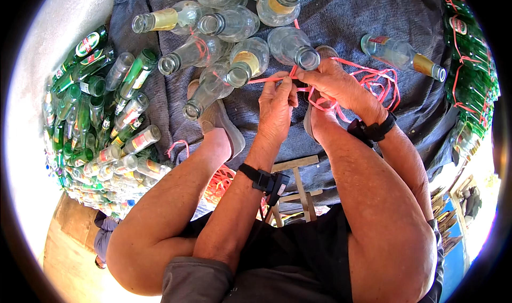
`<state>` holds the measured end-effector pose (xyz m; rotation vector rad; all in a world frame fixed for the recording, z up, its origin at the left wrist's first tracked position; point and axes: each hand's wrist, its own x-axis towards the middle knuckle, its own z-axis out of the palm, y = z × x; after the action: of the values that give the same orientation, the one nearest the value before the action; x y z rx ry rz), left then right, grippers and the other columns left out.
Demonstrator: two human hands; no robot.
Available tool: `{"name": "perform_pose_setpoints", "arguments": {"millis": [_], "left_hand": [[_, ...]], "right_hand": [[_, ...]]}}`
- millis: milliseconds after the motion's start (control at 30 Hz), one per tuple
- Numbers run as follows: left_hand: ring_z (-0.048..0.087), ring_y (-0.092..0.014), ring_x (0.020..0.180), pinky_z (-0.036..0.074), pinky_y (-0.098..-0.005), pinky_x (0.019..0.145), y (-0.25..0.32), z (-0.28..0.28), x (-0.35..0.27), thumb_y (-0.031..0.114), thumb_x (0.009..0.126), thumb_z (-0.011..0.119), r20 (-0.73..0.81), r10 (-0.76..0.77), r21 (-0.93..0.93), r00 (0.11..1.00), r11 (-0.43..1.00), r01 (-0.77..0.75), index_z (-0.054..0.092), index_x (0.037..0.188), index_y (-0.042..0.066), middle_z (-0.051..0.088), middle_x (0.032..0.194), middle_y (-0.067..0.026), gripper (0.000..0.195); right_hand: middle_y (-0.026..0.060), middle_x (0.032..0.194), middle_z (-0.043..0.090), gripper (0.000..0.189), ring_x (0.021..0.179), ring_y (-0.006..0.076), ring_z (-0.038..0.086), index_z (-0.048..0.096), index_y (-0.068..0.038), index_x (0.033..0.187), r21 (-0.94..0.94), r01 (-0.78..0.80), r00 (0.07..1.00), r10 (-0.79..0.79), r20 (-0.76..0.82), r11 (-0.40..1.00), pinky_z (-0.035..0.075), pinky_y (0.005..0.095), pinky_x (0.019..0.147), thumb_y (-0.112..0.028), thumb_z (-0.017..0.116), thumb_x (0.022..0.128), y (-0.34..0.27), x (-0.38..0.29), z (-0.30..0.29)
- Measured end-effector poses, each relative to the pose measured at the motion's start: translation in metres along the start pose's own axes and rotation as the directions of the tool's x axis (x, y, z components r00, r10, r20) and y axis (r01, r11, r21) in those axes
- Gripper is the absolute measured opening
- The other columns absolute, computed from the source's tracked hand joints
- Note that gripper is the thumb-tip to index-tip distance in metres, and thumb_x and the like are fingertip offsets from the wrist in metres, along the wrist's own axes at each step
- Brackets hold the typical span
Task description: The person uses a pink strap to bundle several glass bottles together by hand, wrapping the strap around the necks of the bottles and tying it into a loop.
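My left hand (277,105) pinches a strand of pink plastic twine (264,79) between thumb and fingers. Close beside it, my right hand (334,85) grips the same twine, just below the mouth of a clear glass bottle (289,43). The strand runs left from my fingers to a group of clear glass bottles, among them one with a gold neck label (251,57). Some of these bottles have pink twine around them. A loose tangle of twine (376,83) trails right of my right hand. My fingers partly hide where the strands cross.
A dark cloth (360,7) covers the ground under the bottles. One clear bottle (390,53) lies apart on the right. Green and clear bottles (82,119) are heaped at left; tied green bottles (466,71) stack at right. Below are a wooden stool (298,179) and a person's leg (105,235).
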<state>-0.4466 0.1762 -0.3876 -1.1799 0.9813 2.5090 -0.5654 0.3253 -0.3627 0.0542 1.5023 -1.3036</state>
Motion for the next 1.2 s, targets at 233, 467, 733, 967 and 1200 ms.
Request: {"name": "perform_pose_setpoints", "arguments": {"millis": [233, 467, 733, 967, 1200], "left_hand": [[0.043, -0.006, 0.062, 0.036, -0.0238, 0.055, 0.001, 0.002, 0.002, 0.028, 0.103, 0.069, -0.004, -0.049, 0.057, 0.999, 0.997, 0.049, 0.067, 0.106, 0.003, 0.053, 0.074, 0.0036, 0.025], [0.039, -0.004, 0.05, 0.031, -0.0231, 0.047, 0.015, -0.005, 0.004, 0.028, 0.101, 0.069, -0.058, -0.22, -0.015, 0.974, 0.976, 0.219, 0.067, 0.103, 0.003, 0.058, 0.071, 0.0013, 0.026], [0.04, -0.007, 0.047, 0.034, -0.0259, 0.046, 0.024, -0.008, 0.013, 0.029, 0.105, 0.061, 0.08, -0.247, -0.254, 0.966, 0.932, 0.259, 0.069, 0.112, 0.001, 0.073, 0.085, -0.0077, 0.03], [0.043, -0.005, 0.049, 0.037, -0.0239, 0.049, 0.023, 0.005, 0.007, 0.021, 0.105, 0.061, -0.047, -0.086, -0.042, 0.995, 0.996, 0.084, 0.072, 0.114, 0.001, 0.076, 0.092, -0.0081, 0.025], [0.056, -0.006, 0.062, 0.047, -0.0258, 0.058, 0.009, 0.009, 0.015, 0.008, 0.099, 0.067, 0.007, 0.389, 0.579, 0.921, 0.749, -0.321, 0.073, 0.118, -0.002, 0.071, 0.08, -0.0043, 0.022]], "right_hand": [[-0.0015, 0.08, 0.063, 0.033, 0.074, 0.0055, 0.054, 0.073, 0.002, 0.101, -0.062, 0.106, 0.992, -0.109, -0.061, 0.992, 0.044, 0.0245, 0.064, -0.03, 0.072, 0.096, 0.001, 0.013, 0.001], [-0.0046, 0.076, 0.06, 0.028, 0.071, 0.0035, 0.052, 0.075, -0.002, 0.095, 0.094, 0.015, 0.999, -0.011, -0.035, 0.996, 0.041, 0.0233, 0.061, -0.03, 0.073, 0.096, 0.017, 0.021, -0.008], [-0.0064, 0.077, 0.059, 0.028, 0.068, 0.0027, 0.05, 0.075, -0.003, 0.097, -0.103, 0.23, 0.963, -0.242, -0.119, 0.968, 0.039, 0.0233, 0.057, -0.032, 0.074, 0.096, 0.028, 0.029, -0.002], [-0.0074, 0.072, 0.056, 0.025, 0.066, 0.0012, 0.047, 0.075, -0.004, 0.096, -0.117, 0.237, 0.961, -0.25, -0.117, 0.965, 0.036, 0.0222, 0.055, -0.029, 0.073, 0.097, 0.046, 0.039, -0.006], [-0.0077, 0.07, 0.054, 0.026, 0.065, 0.0012, 0.045, 0.074, -0.003, 0.093, -0.125, 0.226, 0.967, -0.238, -0.094, 0.966, 0.034, 0.0227, 0.054, -0.028, 0.072, 0.097, 0.039, 0.036, -0.007]]}}
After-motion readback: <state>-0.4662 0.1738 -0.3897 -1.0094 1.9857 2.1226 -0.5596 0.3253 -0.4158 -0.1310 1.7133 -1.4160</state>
